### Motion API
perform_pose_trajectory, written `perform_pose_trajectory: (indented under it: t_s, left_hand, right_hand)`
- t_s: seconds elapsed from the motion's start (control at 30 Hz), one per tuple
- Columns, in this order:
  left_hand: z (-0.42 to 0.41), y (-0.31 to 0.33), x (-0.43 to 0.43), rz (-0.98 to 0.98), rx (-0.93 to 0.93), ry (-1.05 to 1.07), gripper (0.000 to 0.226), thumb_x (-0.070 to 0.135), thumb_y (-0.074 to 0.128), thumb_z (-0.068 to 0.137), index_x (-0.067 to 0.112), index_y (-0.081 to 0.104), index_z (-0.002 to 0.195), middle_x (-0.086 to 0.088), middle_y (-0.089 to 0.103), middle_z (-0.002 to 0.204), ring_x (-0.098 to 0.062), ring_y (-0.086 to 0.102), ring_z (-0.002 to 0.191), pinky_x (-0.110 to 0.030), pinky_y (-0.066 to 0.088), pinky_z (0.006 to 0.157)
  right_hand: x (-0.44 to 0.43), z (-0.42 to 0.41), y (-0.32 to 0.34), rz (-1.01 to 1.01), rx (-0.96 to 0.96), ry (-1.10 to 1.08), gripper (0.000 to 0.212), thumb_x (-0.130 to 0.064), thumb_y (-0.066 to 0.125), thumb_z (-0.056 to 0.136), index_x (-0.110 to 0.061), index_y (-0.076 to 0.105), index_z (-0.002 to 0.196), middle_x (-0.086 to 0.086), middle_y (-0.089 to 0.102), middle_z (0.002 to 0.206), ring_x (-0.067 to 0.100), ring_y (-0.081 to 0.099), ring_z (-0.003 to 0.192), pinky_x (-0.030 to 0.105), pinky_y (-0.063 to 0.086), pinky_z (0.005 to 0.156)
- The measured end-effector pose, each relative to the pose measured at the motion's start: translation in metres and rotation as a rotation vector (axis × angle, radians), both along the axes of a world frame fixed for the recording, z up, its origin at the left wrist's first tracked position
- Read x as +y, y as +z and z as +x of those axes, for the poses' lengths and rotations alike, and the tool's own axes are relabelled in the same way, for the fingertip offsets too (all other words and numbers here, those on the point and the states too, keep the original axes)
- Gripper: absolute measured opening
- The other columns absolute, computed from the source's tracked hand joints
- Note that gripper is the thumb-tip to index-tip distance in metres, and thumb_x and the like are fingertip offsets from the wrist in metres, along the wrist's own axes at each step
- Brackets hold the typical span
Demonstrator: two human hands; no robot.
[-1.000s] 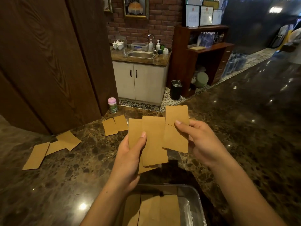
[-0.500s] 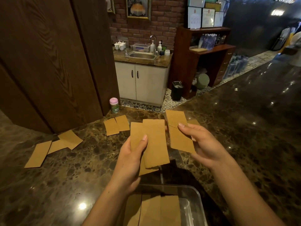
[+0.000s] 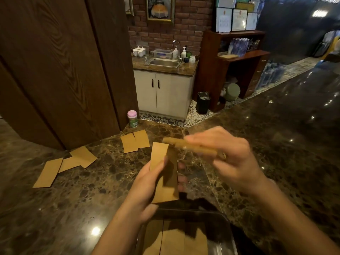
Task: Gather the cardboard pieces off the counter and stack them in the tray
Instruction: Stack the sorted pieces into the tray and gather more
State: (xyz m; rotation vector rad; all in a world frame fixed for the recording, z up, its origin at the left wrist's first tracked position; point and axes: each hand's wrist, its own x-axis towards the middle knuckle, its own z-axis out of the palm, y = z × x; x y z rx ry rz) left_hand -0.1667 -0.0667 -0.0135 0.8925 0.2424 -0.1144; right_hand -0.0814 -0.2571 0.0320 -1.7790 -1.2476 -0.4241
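Note:
My left hand (image 3: pixel 147 188) grips an upright bunch of brown cardboard pieces (image 3: pixel 160 155) above the dark marble counter (image 3: pixel 73 199). My right hand (image 3: pixel 233 159), blurred, holds more cardboard pieces (image 3: pixel 176 142) edge-on just above the left hand's bunch. A clear tray (image 3: pixel 230 230) sits at the near edge below both hands, with several cardboard pieces (image 3: pixel 173 240) lying flat in it. Two loose pieces (image 3: pixel 134 143) lie on the counter beyond my hands. Three more pieces (image 3: pixel 68 164) lie at the left.
A small jar with a pink lid (image 3: pixel 132 118) stands at the counter's far edge by the wooden panel (image 3: pixel 55 70). Beyond the counter are a sink cabinet (image 3: pixel 165 89) and a wooden shelf (image 3: pixel 239 57). The counter runs on to the right (image 3: pixel 285 135).
My right hand has turned its cardboard pieces from flat-facing to edge-on and brought them left over the left hand's bunch. The left hand's pieces have drawn closer together.

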Motion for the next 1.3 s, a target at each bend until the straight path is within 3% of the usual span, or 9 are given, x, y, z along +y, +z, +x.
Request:
perform_pose_trajectory:
  t_s: [0.13,0.27,0.37,0.47,0.6,0.77,0.87,1.03,1.3]
  left_hand:
    - [-0.001,0.007,0.010,-0.123,0.008,-0.109,0.046,0.039,0.060,0.090,0.011,0.070,0.125,-0.022,0.074,0.114,-0.034,0.075,0.089,-0.042,0.064,0.066]
    - [-0.001,-0.006,0.009,0.075,-0.061,-0.089,0.047,0.005,0.074,0.082,0.008,0.063,0.128,-0.025,0.070,0.121,-0.039,0.071,0.107,-0.049,0.061,0.083]
    - [0.002,-0.009,0.006,0.058,-0.017,0.005,0.053,0.003,0.079,0.079,0.008,0.061,0.128,-0.023,0.073,0.117,-0.040,0.071,0.107,-0.054,0.059,0.087]
    - [0.003,-0.008,0.009,0.167,-0.030,0.080,0.051,0.006,0.077,0.074,0.013,0.063,0.123,-0.015,0.077,0.110,-0.032,0.074,0.103,-0.047,0.060,0.084]
    - [0.000,-0.012,0.007,0.393,-0.085,0.031,0.053,0.015,0.084,0.072,0.021,0.065,0.122,-0.005,0.077,0.107,-0.027,0.073,0.103,-0.036,0.059,0.080]
    - [-0.002,-0.010,-0.003,0.468,-0.155,-0.126,0.043,0.009,0.082,0.080,0.029,0.067,0.115,0.000,0.077,0.106,-0.020,0.074,0.100,-0.037,0.061,0.083]
    - [-0.003,-0.008,-0.004,0.407,-0.167,-0.089,0.047,0.001,0.078,0.077,0.026,0.067,0.116,-0.003,0.078,0.102,-0.023,0.075,0.094,-0.034,0.061,0.076]
    - [-0.002,-0.004,0.004,0.107,-0.110,0.182,0.048,0.000,0.073,0.079,0.012,0.061,0.123,-0.018,0.077,0.107,-0.033,0.075,0.096,-0.033,0.064,0.072]
    - [0.008,0.002,0.014,0.349,-0.156,0.324,0.039,0.015,0.076,0.081,0.015,0.064,0.117,-0.011,0.076,0.108,-0.028,0.074,0.102,-0.041,0.061,0.085]
  right_hand:
    - [-0.015,-0.003,-0.012,-0.470,-0.388,0.079,0.040,-0.023,0.074,0.089,-0.028,0.070,0.129,-0.003,0.067,0.138,0.022,0.059,0.118,0.040,0.056,0.088]
    - [-0.026,-0.009,-0.017,-0.659,-0.510,0.041,0.055,-0.026,0.083,0.083,-0.034,0.063,0.133,0.003,0.057,0.143,0.021,0.052,0.124,0.034,0.053,0.090]
    - [-0.031,-0.010,-0.007,-0.787,-0.439,0.012,0.051,-0.027,0.073,0.084,-0.037,0.063,0.133,-0.003,0.064,0.133,0.014,0.059,0.113,0.026,0.056,0.084]
    - [-0.042,-0.008,0.021,-0.918,-0.016,-0.041,0.034,-0.031,0.063,0.091,-0.049,0.066,0.119,-0.025,0.067,0.113,0.002,0.062,0.105,0.028,0.059,0.085]
    - [-0.041,0.007,0.055,-0.591,0.499,0.010,0.018,-0.035,0.069,0.093,-0.032,0.074,0.110,-0.015,0.070,0.109,0.008,0.068,0.106,0.033,0.059,0.088]
    - [-0.004,0.027,0.057,-0.693,0.577,-0.072,0.016,-0.029,0.070,0.098,-0.022,0.074,0.111,-0.001,0.078,0.104,0.016,0.075,0.094,0.048,0.059,0.091]
    - [0.003,0.032,0.050,-0.566,0.626,-0.153,0.017,-0.028,0.071,0.096,-0.024,0.076,0.111,0.000,0.081,0.100,0.018,0.077,0.091,0.054,0.060,0.091]
    - [-0.001,0.019,0.030,-0.120,0.734,-0.276,0.016,-0.023,0.070,0.097,-0.026,0.076,0.112,-0.010,0.081,0.101,0.006,0.077,0.093,0.030,0.060,0.084]
    - [-0.014,-0.018,-0.004,-0.408,0.856,-0.046,0.013,-0.023,0.068,0.098,-0.031,0.076,0.105,-0.017,0.078,0.097,0.001,0.074,0.094,0.024,0.053,0.084]
